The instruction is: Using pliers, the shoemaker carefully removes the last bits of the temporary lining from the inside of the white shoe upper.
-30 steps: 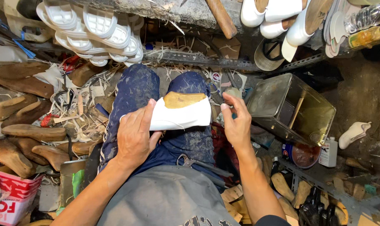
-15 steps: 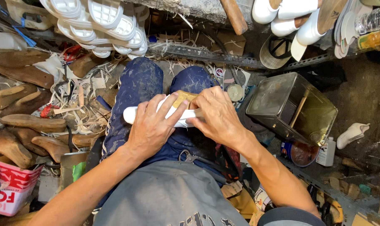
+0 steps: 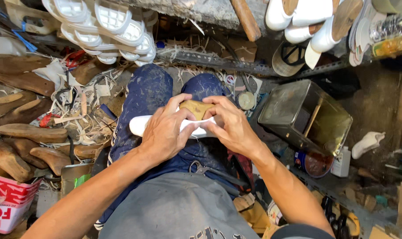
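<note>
Beyond the fingertips, at the top of the view, a stack of white moulded soles hangs over the littered floor, and more white shoe forms sit up to the right of the fingers. Out past the right hand's knuckles stands an open, grimy metal tin, with a small white bottle near its lower corner. Well off to the left of the left hand's fingers lie several brown wooden lasts among pale paper scraps and shavings. Directly under the fingers are the person's knees in stained blue trousers. Across the lap, held between both hands, lies a white shoe sole, its long end poking out past the left fingers. The left hand is curled over the sole, fingers wrapped across its top and gripping it. The right hand clasps the other end, with its fingers bent and pressing on the tan insole piece that sits on the sole just between the two sets of fingertips. Just below the wrists, a pair of scissors rests on the lap.
</note>
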